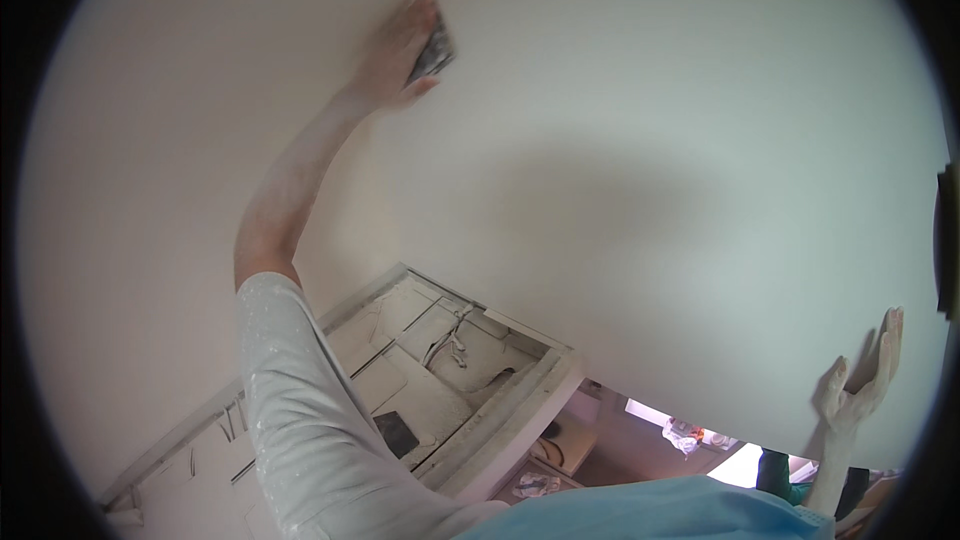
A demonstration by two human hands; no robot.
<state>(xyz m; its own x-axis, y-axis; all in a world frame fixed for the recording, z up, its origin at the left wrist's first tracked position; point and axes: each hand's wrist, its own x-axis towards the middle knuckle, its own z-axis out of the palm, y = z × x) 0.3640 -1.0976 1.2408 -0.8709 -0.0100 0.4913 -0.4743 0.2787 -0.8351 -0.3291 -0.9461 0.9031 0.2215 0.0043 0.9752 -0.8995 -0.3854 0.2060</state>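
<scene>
- Pale wall [600,270] fills most of our view, with a broad soft shadow [590,190] across its middle; it meets another pale wall [130,190] in a corner at the left.
- Our left arm [285,185] comes up from the lower edge, its white sleeve [300,400] slanting up to the left and bare from the elbow on; the forearm then leans up and right to the hand.
- Our left hand [385,55], blurred, is curled over a dark block [434,52] high on the wall near the corner, fingers above and thumb below at its lower end.
- The block's visible long axis runs steeply, from upper right down to lower left; the hand covers part of it, so we cannot tell its full shape.
- Our right hand [857,402] is low at the far right, palm toward the wall, fingers pointing up and slightly right, thumb spread to the left; it has hold of nothing. We cannot tell how much of the palm touches.
- Below the corner lies a dusty ledge [545,375] with loose strips [452,338] and a dark square [397,433].
- Blue cloth [650,512] crosses our lower edge.
</scene>
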